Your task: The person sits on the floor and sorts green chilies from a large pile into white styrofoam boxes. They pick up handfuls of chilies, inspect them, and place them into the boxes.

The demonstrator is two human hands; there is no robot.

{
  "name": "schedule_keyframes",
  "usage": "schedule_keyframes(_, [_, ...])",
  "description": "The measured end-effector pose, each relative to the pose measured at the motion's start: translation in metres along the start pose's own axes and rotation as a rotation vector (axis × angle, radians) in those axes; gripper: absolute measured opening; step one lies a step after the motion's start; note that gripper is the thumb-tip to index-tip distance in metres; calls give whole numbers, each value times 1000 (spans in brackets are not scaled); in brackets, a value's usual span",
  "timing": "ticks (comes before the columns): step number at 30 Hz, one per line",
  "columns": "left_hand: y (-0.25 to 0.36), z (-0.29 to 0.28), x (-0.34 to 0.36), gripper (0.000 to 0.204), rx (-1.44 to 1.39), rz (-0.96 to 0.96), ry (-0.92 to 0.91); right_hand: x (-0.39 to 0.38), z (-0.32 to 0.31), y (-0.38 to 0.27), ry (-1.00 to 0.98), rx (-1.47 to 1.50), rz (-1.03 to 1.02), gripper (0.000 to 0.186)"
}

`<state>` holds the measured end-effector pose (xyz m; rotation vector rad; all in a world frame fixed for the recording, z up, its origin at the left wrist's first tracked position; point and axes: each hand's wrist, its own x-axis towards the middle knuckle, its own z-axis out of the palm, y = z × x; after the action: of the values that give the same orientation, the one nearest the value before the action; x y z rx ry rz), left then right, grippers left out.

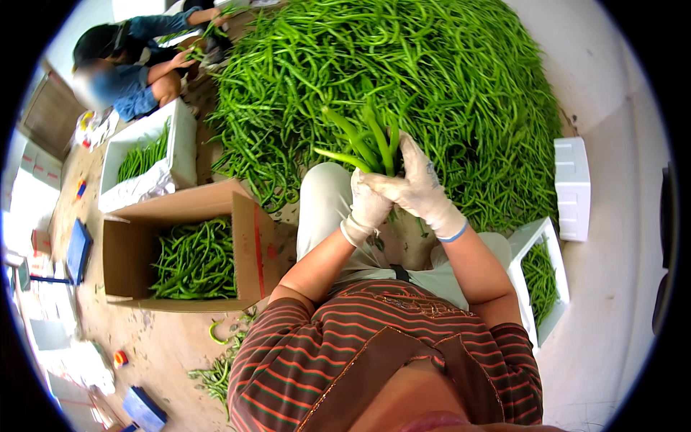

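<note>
Several long green chili peppers (pixel 374 144) are bunched between my two hands, their ends fanning out away from me. My left hand (pixel 366 205), in a pale work glove, is closed round the lower part of the bunch. Against it, my right hand (pixel 425 189), gloved too with a blue band at the cuff, holds the peppers from the right with its fingers pointing up along them. The hands touch and hide the lower ends of the peppers. Just beyond them spreads a large heap of green chili peppers (pixel 403 57).
A cardboard box (pixel 253 252) with peppers stands at my left, with a white foam box (pixel 185 137) of peppers behind it. Another foam box (pixel 553 322) with peppers is at my right, near a white ribbed box (pixel 572 187). A person (pixel 137 79) crouches far left, handling peppers. Loose peppers (pixel 216 374) lie on the floor.
</note>
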<state>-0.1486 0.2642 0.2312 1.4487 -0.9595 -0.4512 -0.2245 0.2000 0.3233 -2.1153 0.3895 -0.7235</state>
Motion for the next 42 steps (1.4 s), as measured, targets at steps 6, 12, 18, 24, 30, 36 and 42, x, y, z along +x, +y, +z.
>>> schedule_keyframes(6, [-3,40,6,45,146,205,-71,-19,-15,33,202,107,123,67])
schedule_keyframes(12, [1,49,-4,54,-94,174,-142,-31,-40,42,182,380,292,45])
schedule_keyframes(18, [9,46,-19,35,-628,-399,-452,-59,-56,61,87,648,542,37])
schedule_keyframes(24, [-15,60,-18,34,-626,-501,-446,-85,-53,90,243,-100,399,59])
schedule_keyframes(30, [-20,89,-18,42,-592,-366,-289,-93,-43,79,385,-291,56,25])
schedule_keyframes(36, [-80,103,-21,53,148,221,-356,-87,-50,87,263,-103,258,30])
schedule_keyframes(42, [-20,89,-25,53,-406,-328,-499,-102,-57,100,257,-37,481,31])
